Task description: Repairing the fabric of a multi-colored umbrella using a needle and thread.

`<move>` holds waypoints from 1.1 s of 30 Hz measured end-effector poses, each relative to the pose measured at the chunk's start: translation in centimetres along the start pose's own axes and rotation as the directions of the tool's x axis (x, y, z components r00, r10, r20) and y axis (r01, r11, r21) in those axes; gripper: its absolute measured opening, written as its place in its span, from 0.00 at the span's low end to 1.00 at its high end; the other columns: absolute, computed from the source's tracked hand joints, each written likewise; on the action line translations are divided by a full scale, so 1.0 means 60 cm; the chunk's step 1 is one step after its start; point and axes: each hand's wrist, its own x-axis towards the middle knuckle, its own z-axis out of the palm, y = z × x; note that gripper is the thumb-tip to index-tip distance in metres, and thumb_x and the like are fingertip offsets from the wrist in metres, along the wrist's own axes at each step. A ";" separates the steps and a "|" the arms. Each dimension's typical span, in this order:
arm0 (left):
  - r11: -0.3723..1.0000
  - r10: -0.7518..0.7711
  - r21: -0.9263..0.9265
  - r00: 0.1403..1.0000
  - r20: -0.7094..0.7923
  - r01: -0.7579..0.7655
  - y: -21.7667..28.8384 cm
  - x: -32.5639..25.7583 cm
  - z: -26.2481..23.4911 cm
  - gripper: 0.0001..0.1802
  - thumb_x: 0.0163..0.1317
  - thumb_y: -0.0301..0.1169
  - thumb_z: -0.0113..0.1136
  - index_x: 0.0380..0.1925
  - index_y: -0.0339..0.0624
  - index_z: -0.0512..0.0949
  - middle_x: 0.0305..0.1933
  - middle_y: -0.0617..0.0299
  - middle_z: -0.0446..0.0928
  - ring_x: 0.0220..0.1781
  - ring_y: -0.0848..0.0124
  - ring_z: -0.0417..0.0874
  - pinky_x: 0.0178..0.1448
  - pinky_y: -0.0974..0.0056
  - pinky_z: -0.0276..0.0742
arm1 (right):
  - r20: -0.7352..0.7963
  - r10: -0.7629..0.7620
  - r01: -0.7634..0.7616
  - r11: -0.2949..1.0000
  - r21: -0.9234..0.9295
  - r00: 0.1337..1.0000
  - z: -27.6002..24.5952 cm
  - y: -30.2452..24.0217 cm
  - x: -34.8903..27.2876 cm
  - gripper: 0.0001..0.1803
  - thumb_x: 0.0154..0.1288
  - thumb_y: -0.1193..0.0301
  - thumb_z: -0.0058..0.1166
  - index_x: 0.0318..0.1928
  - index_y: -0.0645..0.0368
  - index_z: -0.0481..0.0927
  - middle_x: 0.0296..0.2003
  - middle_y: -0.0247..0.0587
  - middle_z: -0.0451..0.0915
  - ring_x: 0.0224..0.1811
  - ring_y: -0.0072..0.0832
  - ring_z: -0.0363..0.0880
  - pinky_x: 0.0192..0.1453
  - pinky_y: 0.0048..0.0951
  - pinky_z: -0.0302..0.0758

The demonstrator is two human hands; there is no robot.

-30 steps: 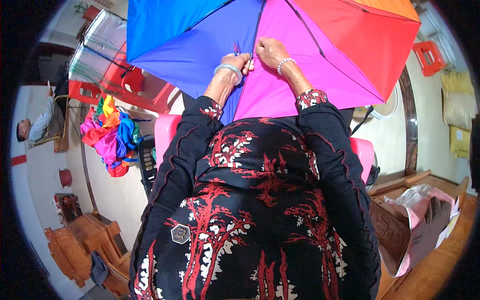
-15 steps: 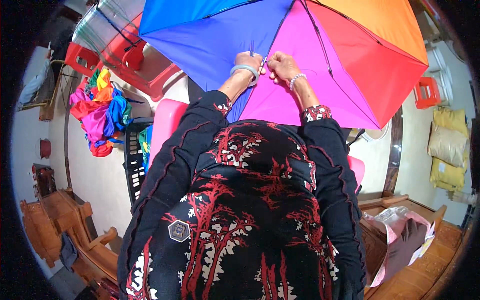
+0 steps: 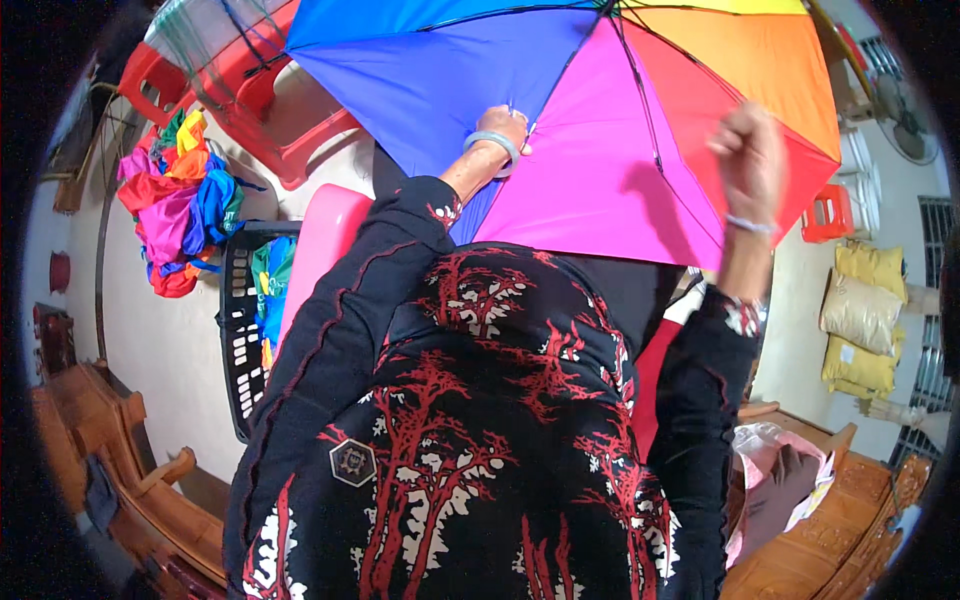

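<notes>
A multicoloured umbrella [image 3: 610, 190] lies spread open before me, its dark ribs meeting at the top. My left hand [image 3: 505, 130], with a pale bangle at the wrist, is closed on the umbrella's rib where the violet and pink panels meet. A thin shiny bit sticks up at its fingers, too small to name. Up over the red panel, my right hand [image 3: 750, 150] is raised with its fingers closed, slightly blurred, apart from the cloth. Whatever it pinches, if anything, cannot be made out. Its shadow falls on the pink panel.
Left of me, a heap of colourful cloth [image 3: 185, 215] lies near a black plastic basket [image 3: 240, 340] holding more cloth. Red plastic stools [image 3: 290, 150] stand beyond. A pink seat [image 3: 325, 240] is by my left arm. Yellow sacks [image 3: 865, 320] and wooden furniture [image 3: 850, 520] are at right.
My right hand has left the spot beside my left hand and swung up and right over the red panel. The left hand stays on the rib. The view has shifted slightly.
</notes>
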 end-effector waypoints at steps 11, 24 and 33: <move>0.970 -0.182 0.190 0.968 0.173 0.149 0.098 -0.038 -0.032 0.12 0.44 0.37 0.53 0.20 0.40 0.77 0.17 0.57 0.76 0.27 0.65 0.80 0.37 0.63 0.74 | -0.163 -0.440 0.450 0.892 0.030 0.883 -0.143 -0.220 -0.151 0.18 0.61 0.78 0.38 0.15 0.53 0.53 0.14 0.26 0.48 0.15 0.17 0.46 0.23 0.19 0.52; 0.869 0.032 0.493 0.998 0.048 -0.051 0.098 -0.050 -0.043 0.10 0.46 0.35 0.57 0.25 0.39 0.76 0.30 0.48 0.76 0.36 0.51 0.77 0.41 0.55 0.72 | -0.317 -0.534 0.498 0.846 -0.191 0.784 -0.150 -0.226 -0.146 0.17 0.62 0.77 0.40 0.16 0.55 0.57 0.14 0.28 0.53 0.16 0.18 0.51 0.27 0.21 0.60; 0.817 0.290 0.468 0.941 0.172 -0.338 0.095 -0.054 -0.034 0.09 0.49 0.33 0.58 0.27 0.39 0.75 0.35 0.52 0.74 0.40 0.52 0.74 0.43 0.54 0.70 | -0.091 -0.614 0.557 0.760 -0.334 0.784 -0.252 -0.290 -0.107 0.08 0.61 0.75 0.44 0.27 0.67 0.68 0.26 0.40 0.70 0.25 0.25 0.68 0.43 0.35 0.73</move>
